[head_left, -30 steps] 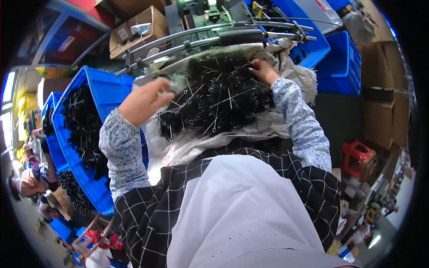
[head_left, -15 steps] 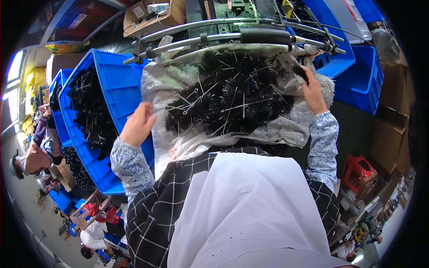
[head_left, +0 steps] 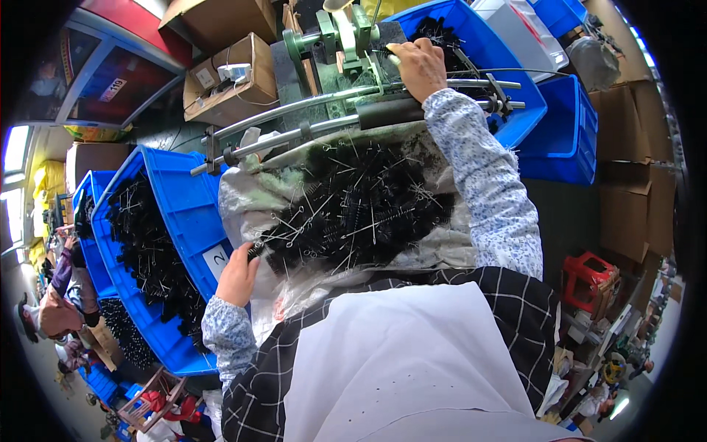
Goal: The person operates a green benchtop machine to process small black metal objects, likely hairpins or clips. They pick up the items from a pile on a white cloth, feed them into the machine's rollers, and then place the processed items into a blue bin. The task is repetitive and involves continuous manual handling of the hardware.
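Observation:
A heap of black-bristled wire brushes [head_left: 353, 202], with thin metal stems ending in loops, lies on a white woven sheet [head_left: 239, 199] before me. At the heap's left edge my left hand [head_left: 237, 276] has its fingers closed on the bristly end of one brush [head_left: 255, 251]. Stretched far forward over the metal rails, my right hand [head_left: 420, 68] is pinched beside the green machine [head_left: 353, 40]. A dark bristly tip, seemingly a brush, shows at its fingertips; most of it is hidden. Something pale yellow covers one fingertip.
Two metal rails [head_left: 324, 107] with a black sleeve cross the sheet's far edge. Left stands a blue crate [head_left: 177, 199] full of brushes. Another blue crate [head_left: 508, 110] lies beyond my right arm. A cardboard box [head_left: 247, 92] sits far left, a red stool [head_left: 589, 283] at right.
My right hand has moved from the heap's right side forward to the machine. My left hand has come down to the heap's edge and taken hold of a brush. The view has shifted forward.

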A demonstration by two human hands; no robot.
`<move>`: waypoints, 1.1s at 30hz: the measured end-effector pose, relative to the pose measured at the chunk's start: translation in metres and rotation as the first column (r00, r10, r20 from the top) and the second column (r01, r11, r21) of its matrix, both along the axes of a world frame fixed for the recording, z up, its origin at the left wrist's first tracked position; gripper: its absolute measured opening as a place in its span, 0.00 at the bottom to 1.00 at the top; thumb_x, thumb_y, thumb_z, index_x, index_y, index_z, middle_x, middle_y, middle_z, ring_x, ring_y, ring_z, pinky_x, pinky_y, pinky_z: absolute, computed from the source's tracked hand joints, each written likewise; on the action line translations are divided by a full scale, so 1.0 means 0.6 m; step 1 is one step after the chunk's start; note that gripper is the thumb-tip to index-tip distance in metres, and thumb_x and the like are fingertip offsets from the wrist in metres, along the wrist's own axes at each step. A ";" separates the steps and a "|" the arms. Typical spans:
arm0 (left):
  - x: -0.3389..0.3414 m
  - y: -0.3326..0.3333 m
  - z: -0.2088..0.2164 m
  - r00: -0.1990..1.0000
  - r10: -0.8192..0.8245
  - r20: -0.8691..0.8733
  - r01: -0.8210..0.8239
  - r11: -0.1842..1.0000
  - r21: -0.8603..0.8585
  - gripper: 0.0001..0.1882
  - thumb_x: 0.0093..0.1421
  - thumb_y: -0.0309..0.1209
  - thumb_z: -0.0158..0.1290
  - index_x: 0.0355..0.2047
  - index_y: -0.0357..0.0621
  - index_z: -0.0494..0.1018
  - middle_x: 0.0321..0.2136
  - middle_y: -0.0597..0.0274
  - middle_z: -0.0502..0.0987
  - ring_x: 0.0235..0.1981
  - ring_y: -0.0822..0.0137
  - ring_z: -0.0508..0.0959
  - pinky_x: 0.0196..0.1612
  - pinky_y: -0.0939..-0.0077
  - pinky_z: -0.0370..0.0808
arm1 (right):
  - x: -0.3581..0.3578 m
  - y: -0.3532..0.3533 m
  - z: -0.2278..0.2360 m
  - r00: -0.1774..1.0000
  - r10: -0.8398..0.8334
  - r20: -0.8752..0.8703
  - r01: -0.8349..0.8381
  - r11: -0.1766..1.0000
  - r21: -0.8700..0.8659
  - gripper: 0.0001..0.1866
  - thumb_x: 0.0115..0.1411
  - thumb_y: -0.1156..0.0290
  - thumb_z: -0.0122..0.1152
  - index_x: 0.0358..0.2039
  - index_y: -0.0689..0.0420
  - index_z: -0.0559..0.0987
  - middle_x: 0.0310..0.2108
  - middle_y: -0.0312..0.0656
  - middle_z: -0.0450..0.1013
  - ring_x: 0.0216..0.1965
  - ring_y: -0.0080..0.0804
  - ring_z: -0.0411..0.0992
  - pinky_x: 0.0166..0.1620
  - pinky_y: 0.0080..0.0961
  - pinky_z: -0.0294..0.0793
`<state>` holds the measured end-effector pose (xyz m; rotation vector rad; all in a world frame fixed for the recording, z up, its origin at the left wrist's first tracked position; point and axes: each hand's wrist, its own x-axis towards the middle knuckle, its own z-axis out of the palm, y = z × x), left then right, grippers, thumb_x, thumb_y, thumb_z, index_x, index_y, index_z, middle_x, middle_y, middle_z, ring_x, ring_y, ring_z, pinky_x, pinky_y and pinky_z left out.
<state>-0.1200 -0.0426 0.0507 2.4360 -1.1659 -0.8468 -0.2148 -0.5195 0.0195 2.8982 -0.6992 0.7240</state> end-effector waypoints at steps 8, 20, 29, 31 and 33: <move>0.020 -0.062 0.076 0.992 0.112 0.049 -0.102 0.979 -0.174 0.12 0.55 0.26 0.51 0.40 0.39 0.67 0.27 0.58 0.70 0.23 0.68 0.71 0.28 0.76 0.69 | 0.030 -0.007 -0.007 0.995 -0.015 -0.100 0.017 1.000 0.014 0.15 0.53 0.72 0.50 0.40 0.44 0.78 0.34 0.29 0.74 0.40 0.29 0.64 0.44 0.30 0.56; 0.060 -0.094 0.138 1.000 -0.014 -0.022 0.007 0.956 -0.292 0.11 0.44 0.20 0.52 0.30 0.39 0.69 0.23 0.62 0.64 0.21 0.71 0.65 0.24 0.79 0.64 | 0.038 -0.006 -0.007 0.990 0.044 -0.137 -0.030 0.994 0.102 0.16 0.54 0.71 0.50 0.43 0.40 0.77 0.38 0.28 0.74 0.44 0.29 0.62 0.47 0.35 0.54; 0.078 -0.125 0.156 0.996 -0.012 0.085 0.048 0.894 -0.445 0.12 0.42 0.18 0.52 0.31 0.38 0.69 0.25 0.61 0.66 0.25 0.68 0.69 0.31 0.79 0.67 | 0.028 -0.015 -0.021 0.995 -0.053 -0.085 0.051 0.999 -0.018 0.22 0.54 0.61 0.54 0.51 0.46 0.69 0.44 0.34 0.68 0.50 0.34 0.59 0.53 0.45 0.50; 0.078 -0.120 0.144 0.999 0.021 0.046 0.006 0.850 -0.527 0.12 0.42 0.18 0.52 0.30 0.37 0.69 0.26 0.61 0.67 0.27 0.68 0.69 0.33 0.78 0.67 | 0.008 -0.009 -0.005 0.983 -0.157 -0.092 0.155 0.988 -0.027 0.26 0.50 0.55 0.59 0.49 0.51 0.71 0.42 0.34 0.68 0.46 0.32 0.60 0.45 0.38 0.54; 0.072 -0.129 0.136 0.999 0.031 0.009 -0.020 0.821 -0.571 0.12 0.42 0.18 0.54 0.31 0.38 0.69 0.27 0.60 0.68 0.27 0.67 0.70 0.34 0.78 0.67 | -0.001 -0.003 0.001 0.955 -0.243 -0.169 0.251 0.968 0.024 0.22 0.51 0.56 0.57 0.46 0.49 0.74 0.43 0.35 0.71 0.48 0.31 0.61 0.47 0.35 0.54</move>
